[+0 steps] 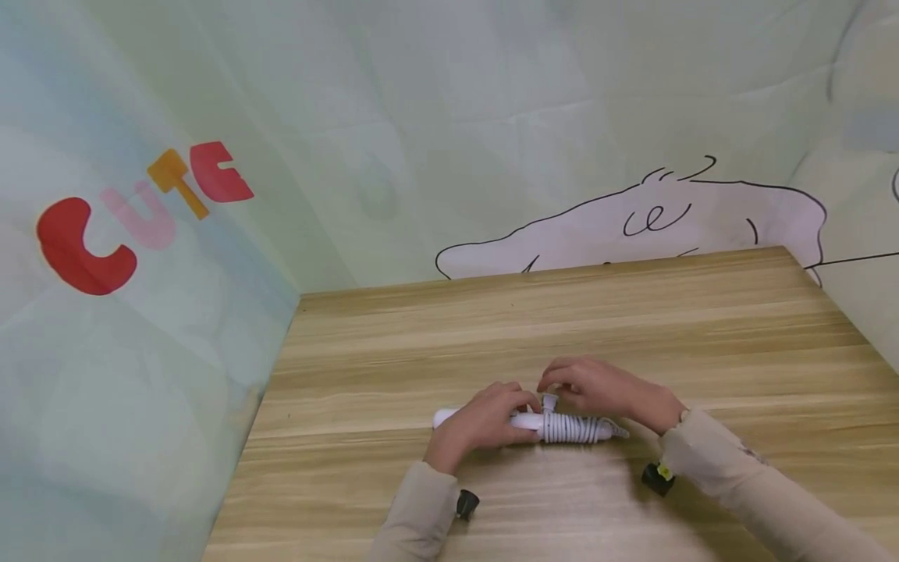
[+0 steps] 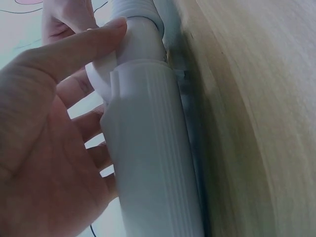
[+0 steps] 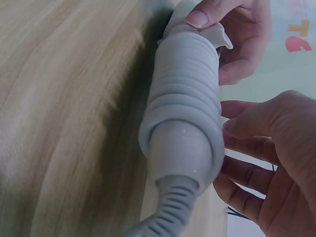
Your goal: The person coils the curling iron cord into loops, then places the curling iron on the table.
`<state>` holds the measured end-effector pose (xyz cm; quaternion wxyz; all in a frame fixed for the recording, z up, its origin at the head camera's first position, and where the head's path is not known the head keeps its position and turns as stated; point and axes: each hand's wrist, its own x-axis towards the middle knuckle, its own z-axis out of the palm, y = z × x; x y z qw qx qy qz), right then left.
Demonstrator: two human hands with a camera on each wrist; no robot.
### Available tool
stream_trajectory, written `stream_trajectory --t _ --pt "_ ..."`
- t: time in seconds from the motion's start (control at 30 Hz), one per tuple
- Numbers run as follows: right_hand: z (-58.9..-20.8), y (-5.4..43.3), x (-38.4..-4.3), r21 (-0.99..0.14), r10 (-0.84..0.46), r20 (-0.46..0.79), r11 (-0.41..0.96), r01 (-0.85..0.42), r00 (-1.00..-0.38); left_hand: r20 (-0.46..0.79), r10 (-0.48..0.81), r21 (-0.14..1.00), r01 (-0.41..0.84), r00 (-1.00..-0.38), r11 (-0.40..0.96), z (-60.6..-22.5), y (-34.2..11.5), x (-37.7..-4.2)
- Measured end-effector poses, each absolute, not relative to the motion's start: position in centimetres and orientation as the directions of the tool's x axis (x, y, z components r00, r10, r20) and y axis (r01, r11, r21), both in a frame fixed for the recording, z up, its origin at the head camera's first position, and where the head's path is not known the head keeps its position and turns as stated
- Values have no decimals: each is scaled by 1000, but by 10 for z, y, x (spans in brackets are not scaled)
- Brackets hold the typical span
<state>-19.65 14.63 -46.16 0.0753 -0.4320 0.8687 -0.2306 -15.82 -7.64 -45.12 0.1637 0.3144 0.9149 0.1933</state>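
A white curling iron (image 1: 527, 421) lies lengthwise on the wooden table, its grey-white cord (image 1: 572, 428) wound in tight coils round the handle. My left hand (image 1: 483, 419) grips it near the middle, thumb on the near side and fingers behind. Beside the coils a small white tab (image 1: 550, 402) sticks up by the left fingertips. Just behind the coils is my right hand (image 1: 600, 386), fingers loosely bent; in the right wrist view its fingertips come close to the coiled cord, and whether they touch it I cannot tell. The ribbed cord end (image 3: 175, 202) leaves the handle's right end.
The wood-grain table (image 1: 393, 343) reaches back to a printed cloth wall (image 1: 492, 125) with a line-drawn animal. On the left wall stand coloured letters (image 1: 84, 250). Dark wrist cameras (image 1: 467, 504) hang under both sleeves.
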Motion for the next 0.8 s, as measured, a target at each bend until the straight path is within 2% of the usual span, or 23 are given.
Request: stream_trajectory --t 0.23,0.6,0.8 --pt "-460 145 -192 -488 -781 28 533 -691 -623 -179 647 461 518 -741 720 -450 -77 -160" --pt "-473 140 -195 -494 -825 100 445 -747 -557 -177 659 470 525 -731 709 -453 -76 -161" --pt "-476 139 -197 -506 -833 118 417 -755 -540 -176 667 503 516 -724 693 -453 -76 -162"
